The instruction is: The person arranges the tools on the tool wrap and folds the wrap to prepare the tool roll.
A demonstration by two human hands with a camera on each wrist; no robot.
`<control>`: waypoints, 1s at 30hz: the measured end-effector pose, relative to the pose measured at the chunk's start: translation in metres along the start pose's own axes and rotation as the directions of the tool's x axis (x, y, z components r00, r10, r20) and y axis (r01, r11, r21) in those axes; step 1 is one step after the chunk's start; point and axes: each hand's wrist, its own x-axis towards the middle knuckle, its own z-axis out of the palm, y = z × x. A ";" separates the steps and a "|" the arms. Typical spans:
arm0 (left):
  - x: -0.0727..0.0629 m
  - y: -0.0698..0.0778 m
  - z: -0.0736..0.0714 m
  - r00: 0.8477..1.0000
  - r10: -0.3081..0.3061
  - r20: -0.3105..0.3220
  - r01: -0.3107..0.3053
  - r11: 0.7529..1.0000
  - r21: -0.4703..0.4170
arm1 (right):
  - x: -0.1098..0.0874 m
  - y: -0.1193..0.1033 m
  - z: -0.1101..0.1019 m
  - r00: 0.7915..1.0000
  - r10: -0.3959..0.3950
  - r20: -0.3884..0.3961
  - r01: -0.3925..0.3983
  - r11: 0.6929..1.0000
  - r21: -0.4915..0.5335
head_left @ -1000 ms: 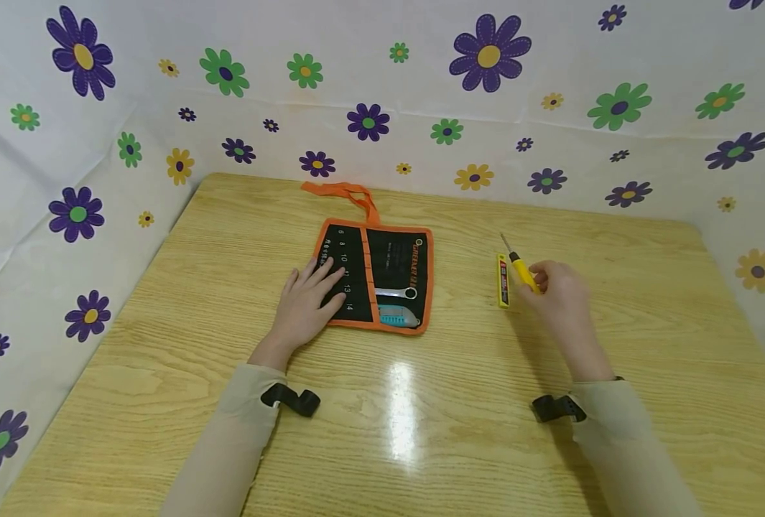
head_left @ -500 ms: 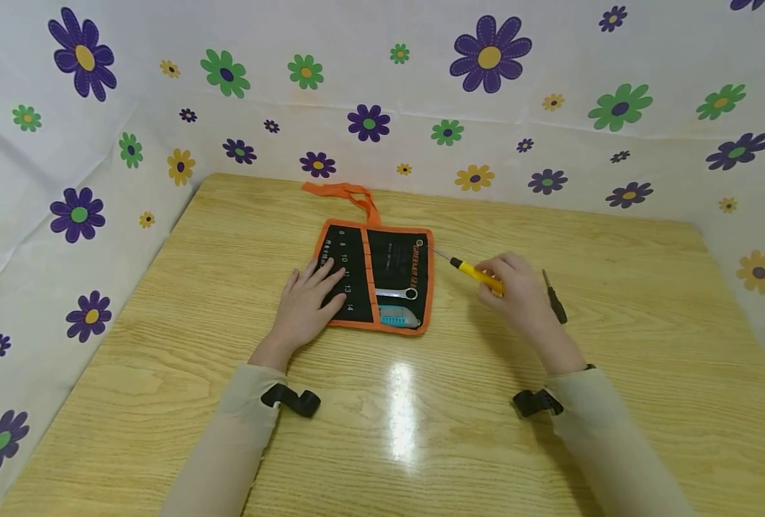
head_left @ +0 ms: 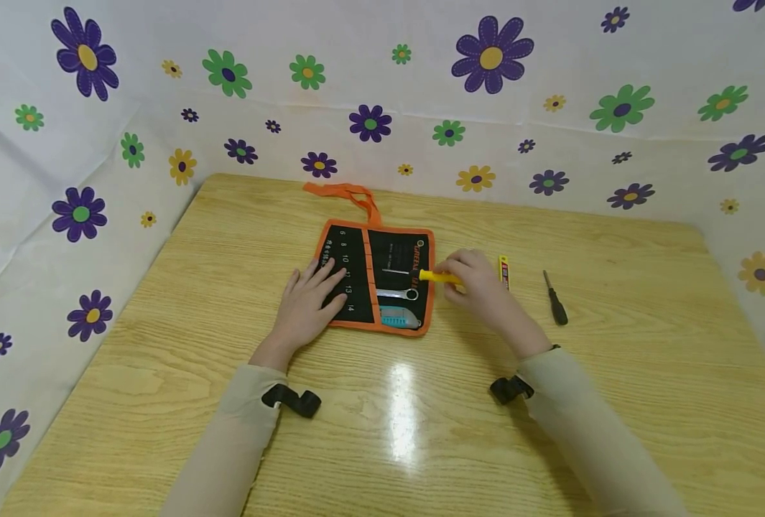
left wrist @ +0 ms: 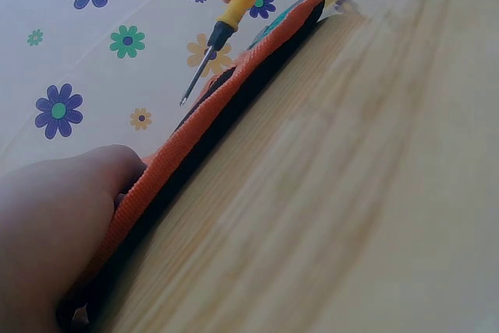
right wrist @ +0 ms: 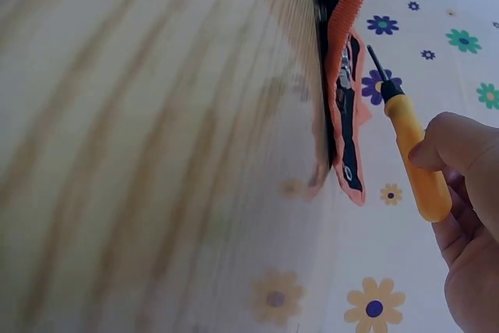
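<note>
A black tool pouch with orange trim [head_left: 388, 248] lies unrolled on the wooden table. My left hand [head_left: 304, 305] rests on its numbered left part, fingers spread. Between thumb and fingers, my right hand [head_left: 479, 287] holds a yellow-handled screwdriver [right wrist: 417, 154] by the handle. Its thin shaft [head_left: 395, 271] points left over the right half of the pouch, above the slots. The left wrist view shows the tip above the orange edge. A combination wrench [head_left: 396, 294] and a teal utility knife [head_left: 399, 317] sit in lower slots.
Just behind my right hand lies a narrow yellow and red pack [head_left: 504, 269], partly hidden. A dark-handled screwdriver [head_left: 557, 307] lies farther right. The pouch's orange strap [head_left: 350, 192] trails toward the flowered backdrop [head_left: 382, 86].
My right hand has carried the yellow screwdriver left, from beside the yellow pack to over the pouch. The dark screwdriver has come out from behind my arm. My left hand stays put.
</note>
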 end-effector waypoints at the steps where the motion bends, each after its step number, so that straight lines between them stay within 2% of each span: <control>1: 0.000 0.000 0.000 1.000 0.000 0.000 0.000 1.000 -0.001 | 0.001 -0.001 0.001 1.000 0.005 0.014 -0.005 1.000 0.000; 7: 0.000 0.000 0.000 1.000 0.000 0.002 0.000 1.000 0.002 | 0.009 -0.004 0.006 0.994 0.049 0.094 -0.048 0.999 -0.013; 24: 0.000 0.002 -0.001 1.000 0.002 0.009 -0.002 1.000 0.007 | 0.028 -0.005 0.021 0.979 0.055 0.197 -0.059 0.998 0.018; 30: 0.000 0.002 -0.002 1.000 -0.004 0.009 0.004 1.000 0.005 | 0.035 -0.008 0.024 0.965 0.092 0.247 -0.107 0.993 0.050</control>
